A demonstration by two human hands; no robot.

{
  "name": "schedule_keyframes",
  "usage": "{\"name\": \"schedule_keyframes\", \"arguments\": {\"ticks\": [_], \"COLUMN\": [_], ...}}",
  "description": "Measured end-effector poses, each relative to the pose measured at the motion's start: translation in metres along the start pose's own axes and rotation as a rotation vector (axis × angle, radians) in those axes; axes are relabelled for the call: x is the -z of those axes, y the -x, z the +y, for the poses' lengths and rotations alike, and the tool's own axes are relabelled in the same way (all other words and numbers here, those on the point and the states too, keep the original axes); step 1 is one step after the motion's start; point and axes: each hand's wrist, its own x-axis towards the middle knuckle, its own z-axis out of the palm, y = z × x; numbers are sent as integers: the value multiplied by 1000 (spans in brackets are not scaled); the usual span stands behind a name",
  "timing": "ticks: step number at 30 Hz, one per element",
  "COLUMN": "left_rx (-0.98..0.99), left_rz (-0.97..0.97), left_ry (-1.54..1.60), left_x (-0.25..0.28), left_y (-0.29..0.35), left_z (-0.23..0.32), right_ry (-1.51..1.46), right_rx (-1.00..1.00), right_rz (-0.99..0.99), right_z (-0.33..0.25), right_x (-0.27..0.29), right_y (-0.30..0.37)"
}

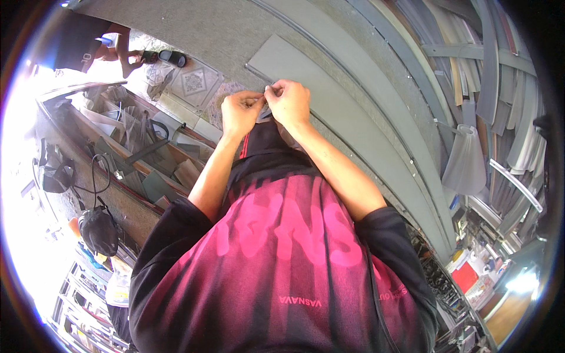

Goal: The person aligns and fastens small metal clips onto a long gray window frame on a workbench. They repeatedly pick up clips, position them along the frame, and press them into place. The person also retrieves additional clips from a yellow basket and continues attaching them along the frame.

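Both hands meet in front of my body at the upper middle, fingertips almost touching. My left hand (240, 112) is closed in a pinch, thumb against forefinger. Beside it, my right hand (289, 101) pinches too, with its thumb and forefinger pressed together. Whatever lies between the fingertips is too small to make out. A long flat grey panel (329, 94) lies just beyond and to the right of my right hand. Below the hands, my dark trousers with red side stripes show.
Offcuts of sheet and strip fill a wooden bin (147, 147) on the left. Long profile strips (500, 76) stack along the right. A power cable (100, 176) hangs at the left near a black bag (99, 230). Another person's sandalled foot (172, 57) shows at the upper left.
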Motion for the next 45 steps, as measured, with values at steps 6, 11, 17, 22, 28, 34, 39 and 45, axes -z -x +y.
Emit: {"name": "schedule_keyframes", "arguments": {"ticks": [6, 11, 17, 22, 28, 34, 39, 45], "left_rx": [62, 151, 270, 308, 532, 268, -35, 111], "left_rz": [-73, -142, -323, -444, -230, -174, -162, -321], "left_ry": [-62, 77, 314, 394, 460, 165, -64, -72], "left_x": [22, 33, 13, 14, 22, 2, -7, -9], "left_y": [18, 40, 52, 49, 33, 16, -8, -34], "left_z": [-8, -12, -7, -1, 7, 13, 11, 23], "right_ry": [35, 34, 3, -57, 11, 41, 21, -22], "right_rx": [-57, -18, -153, 40, 106, 144, 105, 130], "right_rz": [-168, -254, -627, -412, -332, -348, -368, -344], "right_z": [-7, -6, 4, 6, 3, -1, -2, -1], "right_x": [23, 63, 63, 40, 41, 36, 44, 93], "right_y": [-4, 7, 23, 26, 34, 37, 33, 15]}}
